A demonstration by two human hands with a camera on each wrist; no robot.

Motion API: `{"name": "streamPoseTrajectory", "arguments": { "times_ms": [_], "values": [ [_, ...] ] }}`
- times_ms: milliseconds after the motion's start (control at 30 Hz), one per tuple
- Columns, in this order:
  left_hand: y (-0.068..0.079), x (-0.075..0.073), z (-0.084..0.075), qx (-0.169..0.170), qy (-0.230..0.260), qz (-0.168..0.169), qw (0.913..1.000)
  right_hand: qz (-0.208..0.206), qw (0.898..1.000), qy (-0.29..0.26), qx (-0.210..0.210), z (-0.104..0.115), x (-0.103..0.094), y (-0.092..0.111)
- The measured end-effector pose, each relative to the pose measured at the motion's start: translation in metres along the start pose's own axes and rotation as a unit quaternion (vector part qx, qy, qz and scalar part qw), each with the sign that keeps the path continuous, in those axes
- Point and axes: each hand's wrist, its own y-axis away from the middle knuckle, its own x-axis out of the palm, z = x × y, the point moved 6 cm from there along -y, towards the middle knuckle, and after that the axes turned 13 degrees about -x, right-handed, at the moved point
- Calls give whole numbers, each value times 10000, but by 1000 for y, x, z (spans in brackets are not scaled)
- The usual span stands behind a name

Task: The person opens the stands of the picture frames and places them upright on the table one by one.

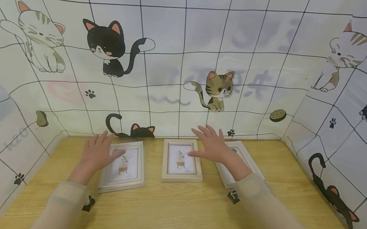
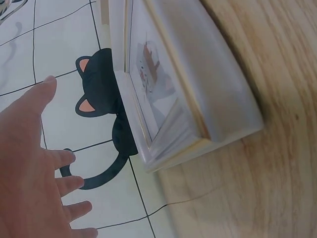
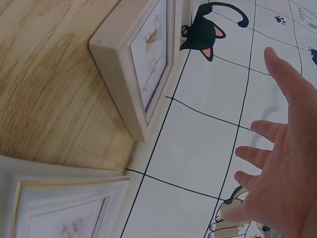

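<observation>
Three picture frames lie face up in a row on the wooden table. My left hand (image 1: 96, 153), fingers spread, is over the left edge of the silvery-white left frame (image 1: 142, 177), which shows a potted plant print. In the left wrist view, this hand (image 2: 29, 168) is apart from that frame (image 2: 228, 94). My right hand (image 1: 215, 147) is spread above the gap between the cream middle frame (image 1: 181, 179) and the white right frame (image 1: 227, 180). It holds nothing in the right wrist view. My right hand and forearm partly hide the right frame.
White walls (image 1: 208, 29) printed with grid lines and cartoon cats enclose the table (image 1: 163, 212) at the back and sides. The frames lie close to the back wall. Small black tabs (image 1: 233, 196) show beside both wrists.
</observation>
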Motion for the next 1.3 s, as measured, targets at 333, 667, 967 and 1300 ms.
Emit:
{"name": "streamPoseTrajectory", "arguments": {
  "times_ms": [333, 667, 967, 1300],
  "values": [
    [-1, 8, 4, -13, 83, 94, 9999, 167, 9989, 5, -434, 30, 9, -18],
    [1, 18, 8, -484, 203, 728, 9960, 49, 9960, -126, -878, 54, 25, -24],
    [3, 19, 16, -1043, 84, 920, 9902, 83, 9942, -510, -948, 67, 36, -22],
    [9, 18, 18, -1255, 274, 1166, 9848, 272, 9945, -489, -888, 70, 47, -21]
  ]
}}
